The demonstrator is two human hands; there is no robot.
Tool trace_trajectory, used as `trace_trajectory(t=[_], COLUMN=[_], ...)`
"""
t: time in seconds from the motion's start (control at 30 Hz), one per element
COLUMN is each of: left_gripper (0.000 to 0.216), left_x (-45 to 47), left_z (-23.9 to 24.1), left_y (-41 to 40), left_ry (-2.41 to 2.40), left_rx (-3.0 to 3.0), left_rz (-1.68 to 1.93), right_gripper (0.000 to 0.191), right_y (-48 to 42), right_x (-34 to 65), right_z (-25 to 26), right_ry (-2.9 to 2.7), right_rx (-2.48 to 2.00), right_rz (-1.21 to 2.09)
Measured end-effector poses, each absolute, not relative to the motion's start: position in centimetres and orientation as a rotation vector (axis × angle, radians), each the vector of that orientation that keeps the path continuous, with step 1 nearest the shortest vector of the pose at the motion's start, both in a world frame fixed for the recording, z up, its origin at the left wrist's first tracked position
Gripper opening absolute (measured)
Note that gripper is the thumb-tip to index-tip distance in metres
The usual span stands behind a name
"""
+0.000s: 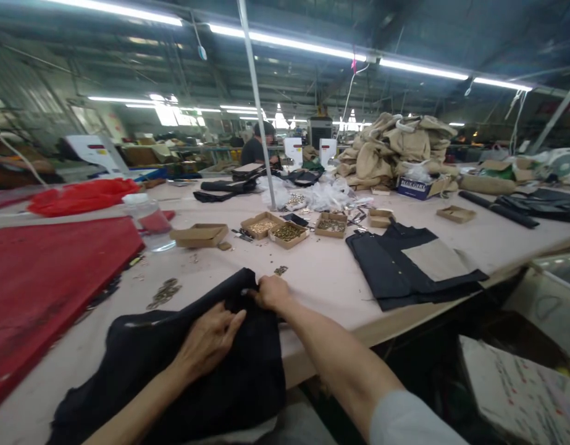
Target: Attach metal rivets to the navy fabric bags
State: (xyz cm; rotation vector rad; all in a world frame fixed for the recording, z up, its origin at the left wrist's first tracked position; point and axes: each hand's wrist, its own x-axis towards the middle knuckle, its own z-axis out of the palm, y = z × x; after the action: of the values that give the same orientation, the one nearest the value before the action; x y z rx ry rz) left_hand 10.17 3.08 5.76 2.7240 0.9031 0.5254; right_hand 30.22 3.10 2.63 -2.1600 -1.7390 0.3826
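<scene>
A piece of black cloth (238,377) with a rolled or folded upper edge lies over the table's front edge. My left hand (208,343) rests on it, thumb stretched apart and fingertips against the fold. At the far right corner of the fold, my right hand (273,293) is closed on the cloth. A small shiny piece (246,292) shows by its fingertips, too small to name. Just beyond lies a little cluster of metal parts (281,271). Left of the cloth is a larger pile of metal buckles or clips (164,293).
Open cardboard boxes of small metal fittings (288,235) stand mid-table. A clear plastic jar (150,225) stands beside a red panel (57,284). Folded black garments (381,272) lie at right, and beige cloth bags (400,148) are heaped behind. A person (257,148) sits far back.
</scene>
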Motion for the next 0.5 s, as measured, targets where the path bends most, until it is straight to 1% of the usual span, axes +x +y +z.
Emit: trace_trajectory(t=[0.07,0.13,0.2,0.3,0.33,0.37,0.4,0.43,0.5], left_gripper=[0.043,0.037,0.027,0.006,0.015,0.032,0.042,0.048,0.048], left_x=[8.7,6.5,4.1,1.1,0.4,0.0,-0.2,-0.2,0.4], left_z=[7.1,8.1,8.5,7.2,6.4,5.5,4.6,3.7,2.3], left_y=[3.8,4.0,3.6,2.3,1.9,1.5,1.0,0.6,0.0], left_ry=[0.978,0.991,0.969,0.964,0.964,0.972,0.989,1.017,1.126], left_rx=[2.64,2.589,2.541,2.438,2.406,2.367,2.323,2.28,2.207], left_rz=[0.48,0.326,0.147,-0.01,0.012,0.081,0.148,0.21,0.305], right_gripper=[0.053,0.041,0.033,0.032,0.032,0.032,0.032,0.031,0.03], right_y=[2.0,0.8,-0.2,-0.7,-0.6,-0.5,-0.4,-0.4,-0.2], right_x=[29.8,28.8,27.7,26.1,25.7,25.4,25.2,25.0,25.1], right_z=[3.6,4.3,4.4,3.2,2.7,2.2,1.8,1.5,1.3], right_ry=[-1.782,-1.828,-1.856,-1.886,-1.898,-1.907,-1.912,-1.914,-1.914], right_rx=[-2.181,-2.206,-2.202,-2.188,-2.181,-2.179,-2.179,-2.183,-2.204], right_rz=[0.35,0.345,0.363,0.397,0.402,0.402,0.397,0.388,0.358])
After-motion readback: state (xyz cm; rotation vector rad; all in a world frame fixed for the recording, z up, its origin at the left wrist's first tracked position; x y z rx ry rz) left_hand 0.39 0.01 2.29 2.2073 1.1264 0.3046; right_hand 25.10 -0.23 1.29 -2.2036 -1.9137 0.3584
